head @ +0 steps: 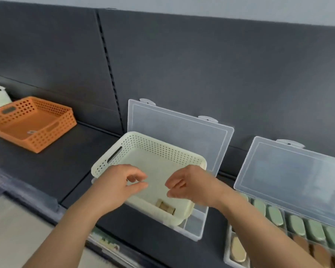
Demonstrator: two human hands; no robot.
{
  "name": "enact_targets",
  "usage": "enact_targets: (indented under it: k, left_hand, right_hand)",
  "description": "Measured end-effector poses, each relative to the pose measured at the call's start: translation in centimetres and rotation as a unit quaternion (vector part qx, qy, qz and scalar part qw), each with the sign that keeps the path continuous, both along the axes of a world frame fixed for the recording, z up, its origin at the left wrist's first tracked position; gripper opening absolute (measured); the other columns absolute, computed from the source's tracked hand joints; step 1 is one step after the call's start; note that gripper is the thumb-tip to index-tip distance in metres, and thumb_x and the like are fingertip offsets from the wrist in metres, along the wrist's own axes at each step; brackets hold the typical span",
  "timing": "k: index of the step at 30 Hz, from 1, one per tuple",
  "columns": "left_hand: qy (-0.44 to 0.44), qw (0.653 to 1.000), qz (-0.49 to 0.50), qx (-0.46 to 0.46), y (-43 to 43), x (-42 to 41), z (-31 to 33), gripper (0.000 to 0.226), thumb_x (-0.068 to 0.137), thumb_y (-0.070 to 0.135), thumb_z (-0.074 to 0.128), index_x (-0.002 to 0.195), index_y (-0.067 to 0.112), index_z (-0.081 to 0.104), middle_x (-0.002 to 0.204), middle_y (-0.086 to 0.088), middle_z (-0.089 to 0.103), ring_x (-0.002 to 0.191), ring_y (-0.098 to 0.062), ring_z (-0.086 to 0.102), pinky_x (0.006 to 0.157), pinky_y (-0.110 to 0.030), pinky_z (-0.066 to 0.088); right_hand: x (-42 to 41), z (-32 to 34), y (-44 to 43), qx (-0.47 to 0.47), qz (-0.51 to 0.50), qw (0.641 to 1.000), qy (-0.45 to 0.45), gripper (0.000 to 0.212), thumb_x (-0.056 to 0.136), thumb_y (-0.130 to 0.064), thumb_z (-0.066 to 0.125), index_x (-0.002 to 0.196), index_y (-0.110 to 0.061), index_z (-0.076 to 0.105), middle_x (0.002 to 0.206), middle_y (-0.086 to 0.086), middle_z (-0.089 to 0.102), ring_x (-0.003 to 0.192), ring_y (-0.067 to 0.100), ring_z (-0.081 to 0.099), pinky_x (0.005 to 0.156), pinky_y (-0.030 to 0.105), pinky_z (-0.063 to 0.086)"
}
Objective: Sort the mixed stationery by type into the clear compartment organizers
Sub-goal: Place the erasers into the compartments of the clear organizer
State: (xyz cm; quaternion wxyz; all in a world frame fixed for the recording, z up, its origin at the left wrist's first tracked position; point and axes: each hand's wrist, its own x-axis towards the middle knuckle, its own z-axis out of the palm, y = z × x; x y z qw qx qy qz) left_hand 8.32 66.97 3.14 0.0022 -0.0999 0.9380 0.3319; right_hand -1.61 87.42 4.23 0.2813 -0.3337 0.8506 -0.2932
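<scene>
The left hand (122, 183) and right hand (191, 185) hovered loosely curled, empty, above the cream basket (153, 146), where small tan pieces (165, 206) lay in its near corner, likely light, rigid, best pinched sidewise.

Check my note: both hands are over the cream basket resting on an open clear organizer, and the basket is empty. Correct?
Not empty: the head view shows small tan pieces in the cream basket, by its near wall. The left hand and right hand are over it, atop the open clear organizer.
</scene>
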Motion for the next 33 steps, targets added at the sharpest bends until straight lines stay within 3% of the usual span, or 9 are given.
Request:
enact_targets:
  k: [2, 5, 10, 17, 23, 26, 29, 33]
  left_hand:
    - [0.0, 1.0, -0.016, -0.005, -1.0, 0.0, -1.3, 0.016, 0.082, 0.043, 0.068, 0.097, 0.036, 0.07, 0.092, 0.028, 0.065, 0.092, 0.014, 0.054, 0.086, -0.021, 0.047]
    - [0.025, 0.997, -0.062, -0.026, -1.3, -0.1, -2.4, 0.017, 0.085, 0.044, 0.062, 0.095, 0.034, 0.071, 0.087, 0.027, 0.063, 0.091, 0.012, 0.054, 0.082, -0.01, 0.04]
    - [0.08, 0.991, -0.091, -0.054, -1.5, -0.4, -2.9, 0.026, 0.085, 0.049, 0.053, 0.086, 0.032, 0.073, 0.076, 0.025, 0.062, 0.081, 0.006, 0.054, 0.072, -0.007, 0.036]
    - [0.089, 0.99, -0.092, -0.052, -1.6, -0.4, -3.0, 0.027, 0.084, 0.051, 0.051, 0.085, 0.033, 0.071, 0.077, 0.026, 0.06, 0.086, 0.009, 0.05, 0.068, -0.007, 0.036]
    - [0.056, 0.996, -0.06, -0.02, -3.2, -1.2, -1.7, 0.006, 0.086, 0.034, 0.065, 0.089, 0.034, 0.07, 0.083, 0.023, 0.064, 0.086, 0.003, 0.058, 0.075, -0.016, 0.047]
    - [-0.008, 0.993, -0.038, -0.111, -5.4, -2.9, -0.4, 0.022, 0.084, 0.029, 0.069, 0.106, 0.034, 0.067, 0.098, 0.023, 0.061, 0.092, 0.002, 0.053, 0.081, -0.02, 0.045]
    - [-0.115, 0.965, -0.077, -0.221, -6.8, -5.1, 0.3, 0.042, 0.081, 0.027, 0.072, 0.12, 0.036, 0.06, 0.119, 0.016, 0.057, 0.102, -0.007, 0.053, 0.082, -0.023, 0.047]
    - [-0.188, 0.944, -0.12, -0.244, -6.4, -6.7, -0.6, 0.049, 0.075, 0.016, 0.075, 0.12, 0.031, 0.061, 0.115, 0.011, 0.057, 0.095, -0.011, 0.055, 0.072, -0.023, 0.046]
  right_hand:
    - [-0.2, -0.9, -1.6, 0.04, 0.01, 0.999, -0.034, 0.025, 0.08, -0.028, 0.075, 0.103, -0.019, 0.072, 0.096, -0.014, 0.069, 0.089, 0.003, 0.065, 0.086, 0.029, 0.056]
    - [-0.4, -1.6, -3.0, 0.099, 0.022, 0.994, -0.046, 0.03, 0.08, -0.033, 0.074, 0.107, -0.02, 0.071, 0.105, -0.013, 0.068, 0.097, 0.006, 0.062, 0.095, 0.027, 0.049]
    - [-0.4, -2.3, -3.9, 0.137, 0.044, 0.987, -0.066, 0.028, 0.08, -0.035, 0.071, 0.107, -0.025, 0.071, 0.093, -0.021, 0.064, 0.089, -0.001, 0.058, 0.086, 0.017, 0.044]
    - [-1.2, -2.2, -3.7, 0.114, 0.045, 0.991, -0.046, 0.02, 0.087, -0.022, 0.061, 0.102, -0.026, 0.072, 0.101, -0.014, 0.07, 0.093, 0.003, 0.062, 0.089, 0.025, 0.051]
    - [-1.6, -3.0, -3.7, 0.086, -0.006, 0.996, -0.023, 0.025, 0.08, -0.017, 0.062, 0.102, -0.027, 0.071, 0.098, -0.016, 0.066, 0.089, 0.005, 0.062, 0.083, 0.028, 0.056]
    - [-2.0, -3.0, -3.9, 0.047, -0.044, 0.998, -0.005, 0.025, 0.082, -0.016, 0.063, 0.102, -0.028, 0.07, 0.1, -0.014, 0.065, 0.088, 0.005, 0.063, 0.079, 0.026, 0.057]
    - [-2.1, -3.0, -4.1, 0.018, -0.063, 0.998, -0.012, 0.023, 0.082, -0.016, 0.064, 0.099, -0.031, 0.069, 0.098, -0.015, 0.066, 0.088, 0.005, 0.064, 0.08, 0.025, 0.057]
    - [-2.1, -3.0, -4.1, 0.005, -0.076, 0.997, -0.015, 0.022, 0.084, -0.016, 0.064, 0.1, -0.031, 0.069, 0.1, -0.014, 0.066, 0.088, 0.005, 0.064, 0.077, 0.022, 0.057]
